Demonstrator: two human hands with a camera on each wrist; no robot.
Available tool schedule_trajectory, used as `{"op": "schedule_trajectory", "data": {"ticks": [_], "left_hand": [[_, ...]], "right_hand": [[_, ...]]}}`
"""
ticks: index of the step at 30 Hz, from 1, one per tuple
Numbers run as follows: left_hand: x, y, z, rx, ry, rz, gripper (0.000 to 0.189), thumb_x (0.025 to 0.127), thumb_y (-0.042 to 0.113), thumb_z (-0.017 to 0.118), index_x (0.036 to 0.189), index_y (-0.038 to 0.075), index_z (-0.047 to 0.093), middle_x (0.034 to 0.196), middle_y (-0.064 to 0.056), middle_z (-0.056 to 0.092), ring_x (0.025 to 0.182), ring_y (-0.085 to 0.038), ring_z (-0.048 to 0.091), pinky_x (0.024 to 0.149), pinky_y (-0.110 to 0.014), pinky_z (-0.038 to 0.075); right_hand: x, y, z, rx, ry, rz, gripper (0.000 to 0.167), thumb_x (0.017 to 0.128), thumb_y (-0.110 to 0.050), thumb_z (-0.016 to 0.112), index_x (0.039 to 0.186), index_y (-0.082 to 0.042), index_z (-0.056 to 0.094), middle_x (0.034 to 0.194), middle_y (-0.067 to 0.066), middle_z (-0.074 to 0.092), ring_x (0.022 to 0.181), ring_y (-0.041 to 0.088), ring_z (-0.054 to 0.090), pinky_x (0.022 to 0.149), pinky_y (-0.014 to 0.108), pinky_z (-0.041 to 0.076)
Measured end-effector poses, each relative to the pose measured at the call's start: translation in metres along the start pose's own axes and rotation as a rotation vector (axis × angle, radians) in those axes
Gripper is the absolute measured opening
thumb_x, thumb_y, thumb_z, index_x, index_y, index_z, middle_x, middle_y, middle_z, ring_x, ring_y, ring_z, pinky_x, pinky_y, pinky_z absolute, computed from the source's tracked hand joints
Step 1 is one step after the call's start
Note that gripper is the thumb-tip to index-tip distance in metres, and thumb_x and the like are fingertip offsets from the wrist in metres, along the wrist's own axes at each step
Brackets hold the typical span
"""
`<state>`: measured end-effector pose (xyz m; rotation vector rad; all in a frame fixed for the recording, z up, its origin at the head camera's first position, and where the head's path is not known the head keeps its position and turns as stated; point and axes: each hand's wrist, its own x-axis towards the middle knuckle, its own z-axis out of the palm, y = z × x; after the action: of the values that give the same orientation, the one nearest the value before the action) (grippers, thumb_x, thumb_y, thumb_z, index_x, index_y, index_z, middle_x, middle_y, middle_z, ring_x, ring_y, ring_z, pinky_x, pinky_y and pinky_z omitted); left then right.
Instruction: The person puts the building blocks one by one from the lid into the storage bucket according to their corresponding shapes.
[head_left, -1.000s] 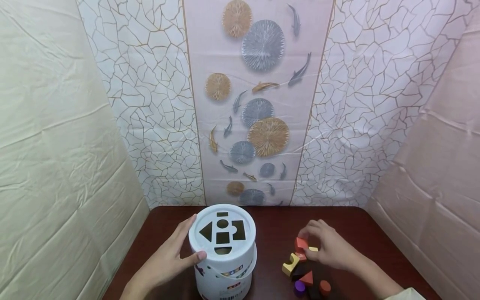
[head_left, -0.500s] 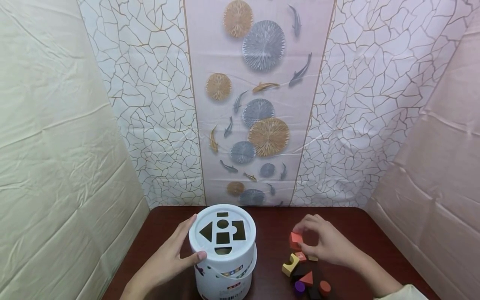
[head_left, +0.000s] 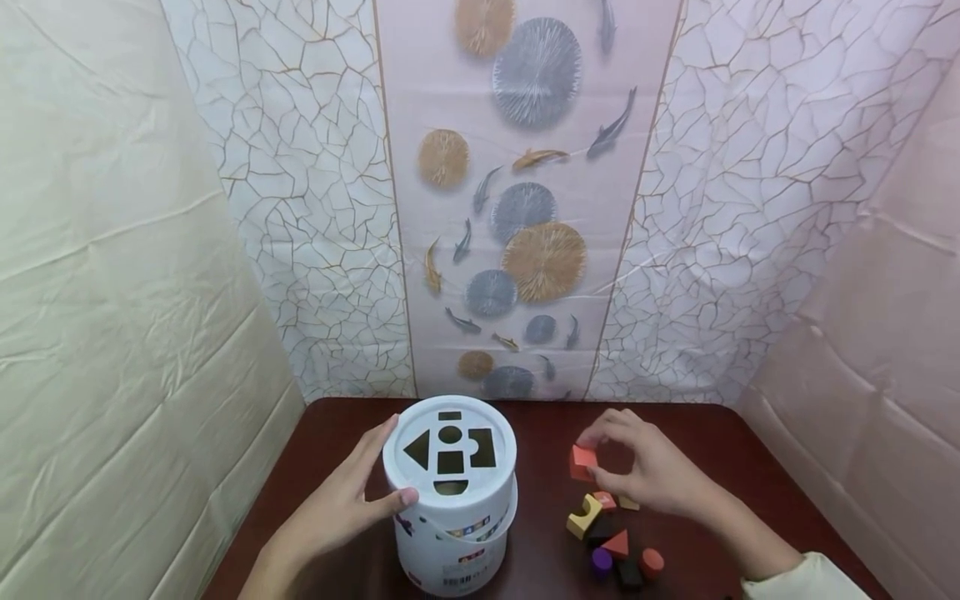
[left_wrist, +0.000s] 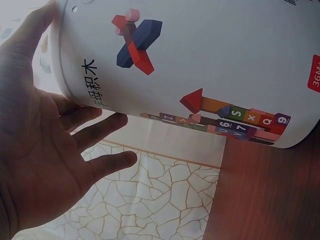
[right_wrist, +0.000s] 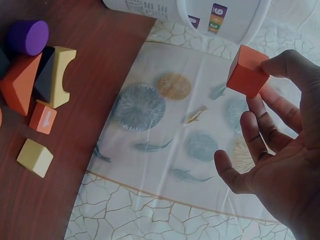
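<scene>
A white lidded bucket [head_left: 457,546] stands at the middle front of the table; its lid [head_left: 432,497] has several shaped holes. Against the rim's left side my left hand [head_left: 341,504] rests with fairly straight, spread fingers, the thumb on the near side. In the left wrist view, the lower fingers of that left hand [left_wrist: 55,150] stand off the bucket wall [left_wrist: 200,55]. To the right, my right hand [head_left: 648,467] pinches a red block [head_left: 582,463] above the table. The right wrist view shows this red block [right_wrist: 246,72] between thumb and fingertips.
Loose blocks lie right of the bucket: a yellow arch [head_left: 584,517], a red triangle [head_left: 617,544], a purple cylinder [head_left: 602,561], a red round block [head_left: 652,562], black pieces and a small yellow block [right_wrist: 35,158]. A patterned cloth [head_left: 517,250] hangs behind the table.
My right hand has lifted the red block off the pile and moved it left and up. The left hand keeps its place on the bucket. The head view has shifted slightly.
</scene>
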<state>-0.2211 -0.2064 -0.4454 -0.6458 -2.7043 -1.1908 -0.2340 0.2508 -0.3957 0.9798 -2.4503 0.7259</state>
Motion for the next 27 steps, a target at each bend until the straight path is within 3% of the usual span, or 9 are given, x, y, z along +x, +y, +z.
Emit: {"op": "schedule_trajectory", "data": {"ticks": [5,12,18,27], "left_hand": [[0.001,-0.001,-0.002,-0.013,0.007,0.019,0.108,0.095,0.058,0.083,0.178,0.032,0.019,0.181,-0.001,0.031,0.163,-0.039,0.039,0.121,-0.076,0.043],[0.001,-0.002,-0.002,-0.028,-0.003,-0.006,0.108,0.094,0.062,0.083,0.177,0.040,0.018,0.180,0.005,0.030,0.164,-0.033,0.039,0.123,-0.074,0.042],[0.002,-0.002,-0.003,-0.017,0.007,0.023,0.108,0.095,0.058,0.084,0.178,0.035,0.018,0.180,0.000,0.032,0.163,-0.038,0.040,0.122,-0.076,0.042],[0.002,-0.003,-0.002,-0.025,-0.005,-0.007,0.108,0.094,0.061,0.083,0.177,0.039,0.018,0.180,0.002,0.031,0.163,-0.037,0.040,0.122,-0.077,0.042]], "right_hand": [[0.008,-0.007,-0.001,0.016,0.007,-0.013,0.036,0.083,-0.008,0.094,0.110,-0.028,0.079,0.110,-0.018,0.072,0.107,0.006,0.064,0.088,0.029,0.058],[0.019,-0.017,0.000,0.057,-0.001,-0.023,0.036,0.085,-0.008,0.092,0.111,-0.028,0.079,0.112,-0.016,0.071,0.108,0.006,0.064,0.090,0.028,0.058],[0.029,-0.023,-0.002,0.067,-0.011,-0.042,0.036,0.085,-0.008,0.092,0.112,-0.027,0.078,0.113,-0.015,0.072,0.109,0.007,0.064,0.091,0.030,0.059],[0.041,-0.033,0.001,0.103,-0.021,-0.070,0.034,0.088,-0.008,0.090,0.115,-0.026,0.078,0.114,-0.013,0.071,0.109,0.009,0.067,0.092,0.032,0.060]]}}
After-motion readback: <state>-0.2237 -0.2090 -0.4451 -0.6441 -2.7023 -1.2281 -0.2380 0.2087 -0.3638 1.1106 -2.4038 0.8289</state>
